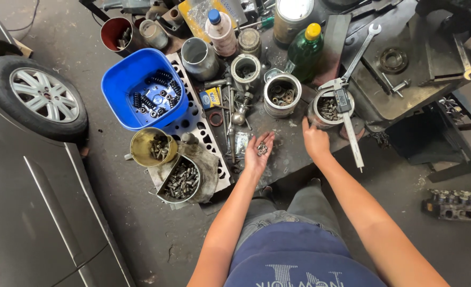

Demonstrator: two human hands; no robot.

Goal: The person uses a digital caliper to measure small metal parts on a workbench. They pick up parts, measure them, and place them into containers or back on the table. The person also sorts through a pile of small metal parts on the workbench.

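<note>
A few small metal parts (262,149) lie in the upturned, cupped palm of the left hand (258,151), held over the dark surface (291,151). At two o'clock from them, near, stands a steel tin of small hardware (328,109); the right hand (315,141) is the nearer one, its fingers touching the tin's side, holding nothing. A caliper (347,114) lies across the tin, long axis twelve to six. At eleven o'clock lies a small yellow-and-blue box (211,97); at one o'clock, a green bottle with yellow cap (304,50).
</note>
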